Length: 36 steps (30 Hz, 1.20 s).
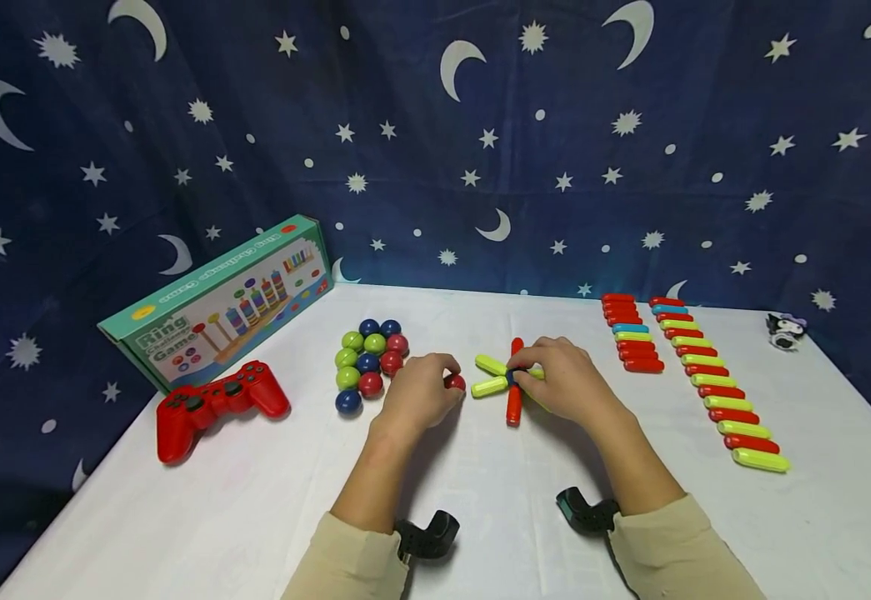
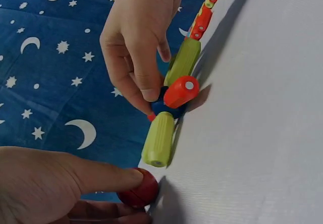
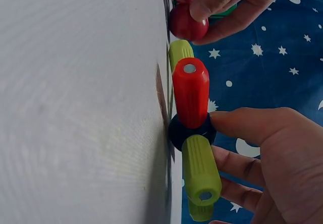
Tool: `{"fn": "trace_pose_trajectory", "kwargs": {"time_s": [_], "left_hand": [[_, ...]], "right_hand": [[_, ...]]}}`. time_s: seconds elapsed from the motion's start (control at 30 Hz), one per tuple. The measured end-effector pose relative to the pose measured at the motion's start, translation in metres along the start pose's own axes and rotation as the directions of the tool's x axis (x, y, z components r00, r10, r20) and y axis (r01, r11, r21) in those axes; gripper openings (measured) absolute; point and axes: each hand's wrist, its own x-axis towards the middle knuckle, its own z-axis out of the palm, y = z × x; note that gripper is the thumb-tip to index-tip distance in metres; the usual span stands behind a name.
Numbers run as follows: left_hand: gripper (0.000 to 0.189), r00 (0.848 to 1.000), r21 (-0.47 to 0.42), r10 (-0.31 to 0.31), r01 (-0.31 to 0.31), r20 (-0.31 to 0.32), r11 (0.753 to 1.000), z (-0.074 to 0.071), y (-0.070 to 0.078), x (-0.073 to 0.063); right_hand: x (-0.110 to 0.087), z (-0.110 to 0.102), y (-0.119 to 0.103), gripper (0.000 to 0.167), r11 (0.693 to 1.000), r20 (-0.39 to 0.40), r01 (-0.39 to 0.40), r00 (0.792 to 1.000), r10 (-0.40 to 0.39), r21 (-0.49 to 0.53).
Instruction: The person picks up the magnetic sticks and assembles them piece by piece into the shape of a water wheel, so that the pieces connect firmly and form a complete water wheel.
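Observation:
My left hand [image 1: 418, 393] pinches a red ball [image 1: 455, 382] between thumb and fingers, just left of a star of sticks. At the star's centre sits a dark blue ball [image 3: 176, 134], which my right hand [image 1: 566, 385] grips with thumb and fingertips. Red sticks [image 1: 513, 407] and yellow-green sticks [image 1: 489, 387] stick out from it in several directions. Round grey tips show on the stick ends in both wrist views. In the head view, my right fingers partly cover the blue ball and the sticks on its right side.
Blue, green and red balls [image 1: 368, 362] lie grouped left of my left hand. Two rows of sticks [image 1: 728, 392] stretch along the right side. A red game controller [image 1: 217, 404] and a Ring game box [image 1: 225, 304] stand left; a small figurine [image 1: 786, 332] stands far right.

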Motion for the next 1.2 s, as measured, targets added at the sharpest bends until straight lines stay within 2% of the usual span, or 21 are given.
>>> {"fn": "trace_pose_trajectory", "kwargs": {"time_s": [0.23,0.37,0.43,0.53,0.67,0.77,1.0,1.1,1.2], "left_hand": [[0.029,0.999,0.028,0.022,-0.022,-0.024,0.999,0.006,0.0,0.001],[0.031,1.0,0.025,0.011,-0.01,-0.01,1.0,0.003,0.0,0.0],[0.033,1.0,0.005,-0.006,0.006,0.013,1.0,-0.004,-0.001,-0.001],[0.033,0.999,-0.045,-0.048,0.049,0.026,0.998,-0.021,-0.004,-0.003],[0.03,0.99,-0.124,-0.138,0.135,-0.02,0.983,-0.046,-0.015,-0.006],[0.03,0.983,-0.15,-0.182,0.176,-0.034,0.973,-0.056,-0.024,-0.008],[0.031,0.981,-0.081,-0.195,0.193,-0.009,0.978,-0.051,-0.032,-0.005],[0.031,0.986,-0.038,-0.166,0.165,-0.004,0.985,-0.045,-0.03,-0.003],[0.028,0.99,-0.033,-0.144,0.144,0.013,0.989,-0.036,-0.024,-0.002]], "right_hand": [[0.001,0.0,0.002,0.023,1.0,0.026,-0.008,1.0,0.007,0.014],[0.001,0.0,0.003,0.024,0.999,0.035,-0.011,0.999,0.01,0.04],[0.001,0.0,0.004,0.024,0.999,0.039,-0.017,0.999,0.015,0.052],[0.0,0.0,0.005,0.024,0.997,0.045,-0.028,0.999,0.025,0.066],[0.001,0.0,0.006,0.024,0.994,0.049,-0.047,0.998,0.042,0.099],[0.001,-0.001,0.006,0.022,0.991,0.049,-0.063,0.997,0.057,0.119],[0.001,-0.001,0.006,0.02,0.989,0.054,-0.053,0.997,0.046,0.135],[0.002,0.0,0.005,0.02,0.99,0.055,-0.051,0.998,0.044,0.129],[0.002,0.0,0.004,0.021,0.991,0.055,-0.057,0.997,0.051,0.121]]}}
